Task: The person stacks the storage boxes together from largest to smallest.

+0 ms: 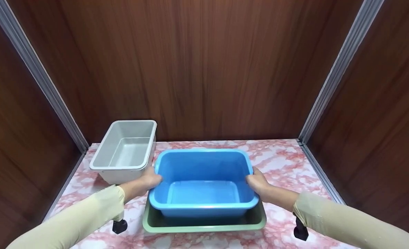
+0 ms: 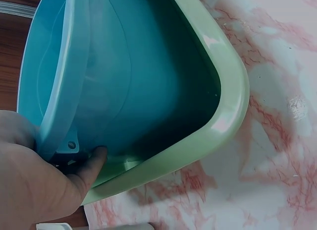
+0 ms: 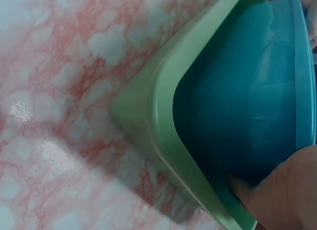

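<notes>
Pale yellow sleeves (image 1: 87, 211) crossed both lower corners; pink-marbled worktop (image 1: 284, 162) carried a green basin (image 1: 204, 229); blue basin (image 1: 204, 193) sat partly inside it, rim above the green rim; grey basin (image 1: 126, 155) stood at back left; left hand (image 1: 151, 178) and right hand (image 1: 260, 184) gripped the blue basin's opposite short sides.

Pale-yellow left sleeve (image 1: 78, 216) and right sleeve (image 1: 349, 219), wrist-length; small black fitting (image 1: 120, 226) beneath each cuff (image 1: 117, 200); fingers (image 2: 93, 166) bare.
</notes>
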`<state>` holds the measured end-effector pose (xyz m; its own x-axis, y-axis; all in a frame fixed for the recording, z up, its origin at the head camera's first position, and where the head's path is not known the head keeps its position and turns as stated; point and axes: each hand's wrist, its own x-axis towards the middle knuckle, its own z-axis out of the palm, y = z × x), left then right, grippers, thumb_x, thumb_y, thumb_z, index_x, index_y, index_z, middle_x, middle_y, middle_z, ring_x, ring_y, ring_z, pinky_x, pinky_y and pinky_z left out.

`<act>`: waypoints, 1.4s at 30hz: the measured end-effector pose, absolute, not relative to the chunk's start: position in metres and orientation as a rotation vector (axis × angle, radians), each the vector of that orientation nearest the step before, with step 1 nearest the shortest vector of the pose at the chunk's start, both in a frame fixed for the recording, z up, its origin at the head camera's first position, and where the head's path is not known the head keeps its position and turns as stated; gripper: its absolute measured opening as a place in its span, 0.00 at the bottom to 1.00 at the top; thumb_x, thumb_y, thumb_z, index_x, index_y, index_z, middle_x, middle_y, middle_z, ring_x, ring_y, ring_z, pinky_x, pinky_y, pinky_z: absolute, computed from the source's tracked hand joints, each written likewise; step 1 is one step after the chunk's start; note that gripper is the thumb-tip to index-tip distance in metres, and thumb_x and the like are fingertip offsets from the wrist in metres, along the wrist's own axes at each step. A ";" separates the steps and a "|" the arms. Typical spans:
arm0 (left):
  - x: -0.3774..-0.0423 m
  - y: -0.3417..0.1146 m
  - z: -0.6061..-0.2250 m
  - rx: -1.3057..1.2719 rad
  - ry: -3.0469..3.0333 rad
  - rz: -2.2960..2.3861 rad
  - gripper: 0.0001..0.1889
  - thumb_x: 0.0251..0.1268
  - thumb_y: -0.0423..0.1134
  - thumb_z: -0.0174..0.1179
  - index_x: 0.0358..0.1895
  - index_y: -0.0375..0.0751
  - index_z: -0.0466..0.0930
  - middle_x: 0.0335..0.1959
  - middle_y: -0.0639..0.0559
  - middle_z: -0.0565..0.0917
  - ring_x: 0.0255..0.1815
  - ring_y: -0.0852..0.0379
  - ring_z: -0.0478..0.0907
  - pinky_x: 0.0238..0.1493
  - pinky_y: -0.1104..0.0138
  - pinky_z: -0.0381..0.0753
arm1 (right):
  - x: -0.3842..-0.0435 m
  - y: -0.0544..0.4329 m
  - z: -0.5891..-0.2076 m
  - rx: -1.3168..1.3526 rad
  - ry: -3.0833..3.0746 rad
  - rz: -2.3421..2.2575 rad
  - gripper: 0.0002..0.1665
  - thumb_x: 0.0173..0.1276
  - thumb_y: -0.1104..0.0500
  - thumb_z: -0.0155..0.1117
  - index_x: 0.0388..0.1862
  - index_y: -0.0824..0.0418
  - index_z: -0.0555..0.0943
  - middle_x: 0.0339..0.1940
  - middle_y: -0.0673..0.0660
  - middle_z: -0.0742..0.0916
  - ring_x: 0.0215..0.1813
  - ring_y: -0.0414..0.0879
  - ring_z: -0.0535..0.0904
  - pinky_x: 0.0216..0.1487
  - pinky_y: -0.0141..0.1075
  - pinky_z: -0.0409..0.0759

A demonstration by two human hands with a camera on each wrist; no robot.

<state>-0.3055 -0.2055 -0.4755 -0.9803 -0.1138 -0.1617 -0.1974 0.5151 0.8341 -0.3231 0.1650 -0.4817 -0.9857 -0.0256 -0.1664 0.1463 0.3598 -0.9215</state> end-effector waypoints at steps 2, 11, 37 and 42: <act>-0.306 -0.206 -0.476 -0.278 2.651 1.482 0.18 0.48 0.21 0.51 0.47 0.20 0.71 0.32 0.44 0.72 0.34 0.48 0.71 0.36 0.60 0.77 | -0.323 0.165 -0.483 0.105 2.473 -1.684 0.36 0.51 0.72 0.45 0.65 0.74 0.64 0.59 0.71 0.75 0.52 0.60 0.72 0.55 0.53 0.70; -0.305 -0.206 -0.477 -0.262 2.643 1.475 0.19 0.50 0.22 0.50 0.48 0.18 0.71 0.34 0.42 0.76 0.34 0.50 0.73 0.39 0.59 0.80 | -0.324 0.166 -0.484 0.057 2.528 -1.630 0.36 0.55 0.69 0.49 0.67 0.74 0.62 0.63 0.73 0.73 0.62 0.65 0.69 0.62 0.58 0.66; -0.297 -0.211 -0.484 -0.023 2.576 1.601 0.29 0.57 0.25 0.51 0.64 0.19 0.61 0.57 0.26 0.74 0.55 0.37 0.75 0.55 0.46 0.74 | -0.320 0.171 -0.488 -0.043 2.660 -1.520 0.34 0.64 0.65 0.54 0.68 0.70 0.57 0.66 0.73 0.70 0.66 0.66 0.67 0.64 0.59 0.64; -0.300 -0.216 -0.484 0.035 2.531 1.597 0.31 0.64 0.28 0.49 0.70 0.22 0.54 0.63 0.26 0.69 0.60 0.34 0.71 0.59 0.45 0.71 | -0.319 0.173 -0.487 -0.060 2.638 -1.524 0.37 0.64 0.65 0.54 0.72 0.69 0.56 0.67 0.71 0.69 0.67 0.66 0.66 0.64 0.60 0.63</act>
<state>-0.3000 -0.2161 -0.4843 -0.9887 0.0984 -0.1128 -0.0594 0.4334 0.8992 -0.3188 0.1731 -0.4873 -0.9948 -0.0813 -0.0620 0.0131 0.5000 -0.8659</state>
